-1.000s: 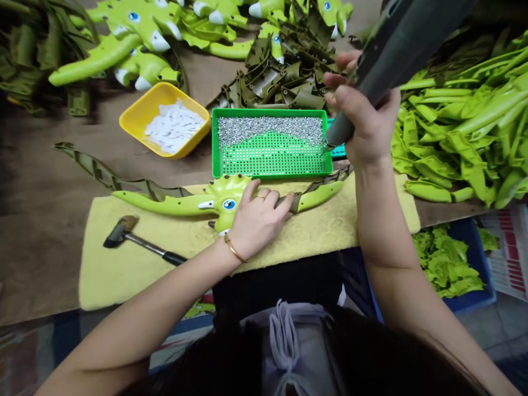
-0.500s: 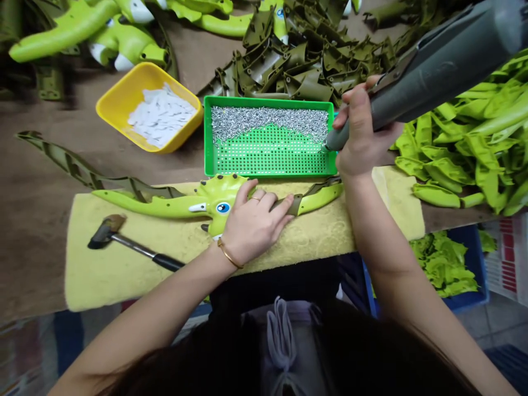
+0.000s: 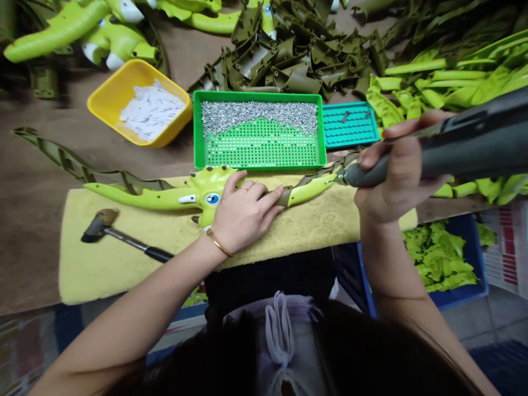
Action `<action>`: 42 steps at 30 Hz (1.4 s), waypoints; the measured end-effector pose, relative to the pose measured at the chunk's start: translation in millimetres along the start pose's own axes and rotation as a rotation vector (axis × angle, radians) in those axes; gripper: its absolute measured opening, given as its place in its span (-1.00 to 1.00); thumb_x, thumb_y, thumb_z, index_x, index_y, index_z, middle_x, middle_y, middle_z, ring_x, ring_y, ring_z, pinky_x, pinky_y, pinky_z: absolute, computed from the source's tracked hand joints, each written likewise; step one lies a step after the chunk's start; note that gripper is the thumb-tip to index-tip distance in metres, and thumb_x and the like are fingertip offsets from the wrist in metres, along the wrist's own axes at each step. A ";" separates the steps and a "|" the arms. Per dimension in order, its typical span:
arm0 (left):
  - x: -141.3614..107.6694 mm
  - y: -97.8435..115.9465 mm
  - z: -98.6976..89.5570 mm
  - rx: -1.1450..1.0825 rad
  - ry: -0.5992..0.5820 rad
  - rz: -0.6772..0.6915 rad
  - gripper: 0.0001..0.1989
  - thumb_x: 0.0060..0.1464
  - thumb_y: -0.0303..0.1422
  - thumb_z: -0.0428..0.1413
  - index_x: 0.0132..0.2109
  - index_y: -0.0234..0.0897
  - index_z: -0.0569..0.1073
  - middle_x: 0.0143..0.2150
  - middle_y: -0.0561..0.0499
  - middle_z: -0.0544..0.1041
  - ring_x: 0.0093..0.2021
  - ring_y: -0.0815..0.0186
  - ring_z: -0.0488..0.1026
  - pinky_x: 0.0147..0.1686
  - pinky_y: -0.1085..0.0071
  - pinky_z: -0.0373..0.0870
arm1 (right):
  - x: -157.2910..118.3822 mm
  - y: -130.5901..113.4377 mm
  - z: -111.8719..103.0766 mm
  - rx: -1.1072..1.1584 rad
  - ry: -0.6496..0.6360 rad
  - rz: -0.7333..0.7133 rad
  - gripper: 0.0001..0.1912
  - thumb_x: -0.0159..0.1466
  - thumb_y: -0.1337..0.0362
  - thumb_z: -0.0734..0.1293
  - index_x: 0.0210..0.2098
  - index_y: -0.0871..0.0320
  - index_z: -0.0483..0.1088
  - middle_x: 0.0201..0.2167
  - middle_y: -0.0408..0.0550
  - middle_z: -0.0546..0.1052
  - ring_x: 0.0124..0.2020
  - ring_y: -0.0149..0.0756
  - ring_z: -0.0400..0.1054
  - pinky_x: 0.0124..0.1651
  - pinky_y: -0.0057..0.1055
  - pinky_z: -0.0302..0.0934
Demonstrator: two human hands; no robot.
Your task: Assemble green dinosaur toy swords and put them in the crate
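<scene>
Dark grey and long, the power driver (image 3: 462, 151) lies in the right hand (image 3: 391, 179), whose fingers are closed around its front end. Its narrow tip is at the right end of the lime-green toy (image 3: 212, 192); whether they touch is too small to tell. Palm down, the left hand (image 3: 243, 214) rests over the middle of that toy, fingers loosely apart, with a ring on one finger and a gold bracelet (image 3: 219, 243) at the wrist. Beneath it the toy lies lengthwise across a yellow towel (image 3: 322, 234), its blue eye and white horn showing left of the hand. An olive strip (image 3: 74, 162) curves along the toy's far side and out past its left end.

Nearer the left forearm, a hammer (image 3: 132, 242) with a black grip lies on the towel. Just beyond the toy stands a green tray (image 3: 264, 157), small silvery metal pieces (image 3: 259, 114) heaped along its far side. On its right is a teal tray (image 3: 350, 125); on its left, a yellow bowl (image 3: 107, 104) holds white pieces (image 3: 150, 113). Farther out on the brown table (image 3: 28, 231) are piled olive parts (image 3: 289, 60) and, to the right, lime parts (image 3: 482, 77). Below the table edge, a blue crate (image 3: 480, 289) holds lime leafy pieces (image 3: 443, 264).
</scene>
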State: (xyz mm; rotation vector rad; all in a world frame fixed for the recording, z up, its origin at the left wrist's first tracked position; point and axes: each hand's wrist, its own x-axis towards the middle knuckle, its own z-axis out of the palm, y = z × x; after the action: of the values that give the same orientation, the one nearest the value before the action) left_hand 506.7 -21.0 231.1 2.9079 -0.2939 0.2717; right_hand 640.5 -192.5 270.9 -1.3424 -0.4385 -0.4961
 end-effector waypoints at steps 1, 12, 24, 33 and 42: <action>0.1 -0.2 0.2 0.012 -0.002 0.002 -0.66 0.27 -0.22 0.00 0.05 -0.23 0.52 -0.26 -0.07 0.56 -0.26 0.18 0.46 0.12 -0.01 0.22 | -5.9 1.7 -5.2 -0.011 -0.009 -0.007 -0.76 0.21 0.12 0.30 -0.11 -0.12 0.30 -0.30 -0.22 0.33 -0.61 -0.58 0.20 -0.51 -0.44 0.18; 1.0 0.7 0.4 0.034 -0.020 0.009 -0.66 0.27 -0.21 0.00 0.04 -0.24 0.52 -0.26 -0.08 0.57 -0.26 0.16 0.46 0.10 -0.01 0.23 | -29.8 19.7 -7.0 -0.144 -0.123 -0.041 -0.82 0.27 0.06 0.25 -0.15 -0.11 0.24 -0.48 -0.26 0.23 -0.62 -0.49 0.21 -0.52 -0.42 0.24; 2.0 0.3 -0.6 -0.064 -0.008 -0.020 -0.67 0.27 -0.23 -0.02 0.02 -0.25 0.53 -0.32 -0.09 0.54 -0.24 0.16 0.46 0.10 -0.04 0.26 | 19.4 73.3 60.9 -0.285 0.037 0.004 -0.41 0.24 -0.24 0.18 0.07 0.00 0.24 -0.13 -0.01 0.47 -0.35 -0.33 0.39 -0.17 -0.23 0.35; 1.0 0.3 -0.5 -0.051 -0.009 -0.020 -0.67 0.27 -0.24 -0.02 0.03 -0.26 0.53 -0.31 -0.08 0.54 -0.24 0.17 0.46 0.12 -0.03 0.25 | 13.5 85.4 50.9 -0.429 -0.118 0.126 -0.45 0.31 -0.18 0.12 0.06 0.06 0.30 -0.35 -0.04 0.46 -0.35 -0.28 0.43 -0.15 -0.21 0.37; 1.4 1.7 -1.7 0.011 0.032 0.007 -0.69 0.24 -0.24 0.03 0.02 -0.24 0.53 -0.34 -0.05 0.55 -0.27 0.18 0.47 0.10 0.03 0.27 | 25.5 53.3 54.6 -0.147 -0.015 -0.022 -0.77 0.22 0.07 0.26 -0.22 0.07 0.28 -0.28 -0.12 0.41 -0.57 -0.50 0.25 -0.41 -0.37 0.26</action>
State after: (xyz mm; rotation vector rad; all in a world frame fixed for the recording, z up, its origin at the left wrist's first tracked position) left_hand 507.3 -22.5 233.3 2.9110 -0.2986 0.3222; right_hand 691.0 -132.8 252.1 -1.4846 -0.4360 -0.5452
